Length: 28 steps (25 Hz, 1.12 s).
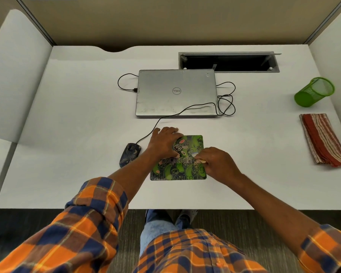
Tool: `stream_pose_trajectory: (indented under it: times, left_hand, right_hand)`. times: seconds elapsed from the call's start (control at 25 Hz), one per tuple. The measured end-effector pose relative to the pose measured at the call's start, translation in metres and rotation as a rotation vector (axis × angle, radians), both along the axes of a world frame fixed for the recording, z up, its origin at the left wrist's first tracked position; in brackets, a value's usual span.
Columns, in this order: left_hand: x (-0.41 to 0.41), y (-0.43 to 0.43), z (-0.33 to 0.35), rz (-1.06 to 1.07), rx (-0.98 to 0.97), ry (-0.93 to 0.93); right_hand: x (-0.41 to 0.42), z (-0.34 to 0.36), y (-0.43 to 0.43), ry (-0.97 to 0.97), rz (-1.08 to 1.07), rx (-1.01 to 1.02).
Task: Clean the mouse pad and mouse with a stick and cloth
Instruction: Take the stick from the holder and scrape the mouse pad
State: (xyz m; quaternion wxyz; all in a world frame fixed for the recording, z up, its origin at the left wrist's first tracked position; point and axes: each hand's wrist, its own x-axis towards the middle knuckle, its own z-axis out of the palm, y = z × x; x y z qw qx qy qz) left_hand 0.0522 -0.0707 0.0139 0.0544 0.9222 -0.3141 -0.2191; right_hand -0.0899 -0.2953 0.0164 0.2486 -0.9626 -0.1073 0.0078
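A green patterned mouse pad (183, 170) lies near the desk's front edge. My left hand (163, 141) rests flat on its upper left part, fingers spread. My right hand (217, 163) pinches a small pale stick (200, 160) whose tip touches the pad's right side, where some crumbs lie. A dark wired mouse (130, 154), speckled with dirt, sits on the desk just left of the pad. A folded red and beige striped cloth (323, 139) lies far to the right, away from both hands.
A shut silver laptop (176, 93) sits behind the pad, the mouse cable (224, 103) looping at its right. A green mesh pen cup (313, 91) stands at the far right. An open cable hatch (228, 62) is behind. White dividers flank the desk.
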Motion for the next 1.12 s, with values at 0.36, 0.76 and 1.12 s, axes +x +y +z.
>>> stream_pose_trajectory:
  times: [0.36,0.76,1.12]
  left_hand:
    - [0.000,-0.001,0.002,-0.008,0.007,-0.004]
    - [0.001,0.000,-0.001,0.001,-0.012,-0.002]
    - [0.001,-0.001,0.001,-0.008,0.008,-0.010]
  right_hand:
    - [0.025,0.012,-0.006,-0.048,-0.084,0.095]
    - [-0.012,0.012,-0.010,0.159,-0.134,0.105]
    - [0.019,0.011,-0.015,0.069,-0.254,0.147]
